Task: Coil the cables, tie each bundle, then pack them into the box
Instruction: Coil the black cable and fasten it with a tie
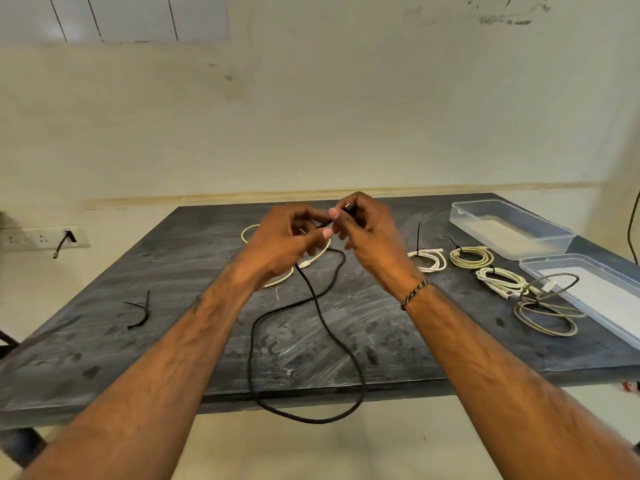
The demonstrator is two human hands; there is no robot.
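Your left hand [287,244] and right hand [363,230] meet above the dark scuffed counter [104,341], each grip pinched on one end of the long black cable [322,317], which trails off the near edge, uncoiled. Coiling looks barely begun; next you'd need to gather even loops. Three tied pale bundles [471,256] wait by two clear plastic boxes [509,226]; the far one holds no cable, while a loose grey cable [543,306] overlaps the near one's rim.

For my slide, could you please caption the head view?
Both hands pinch a black cable above the table.
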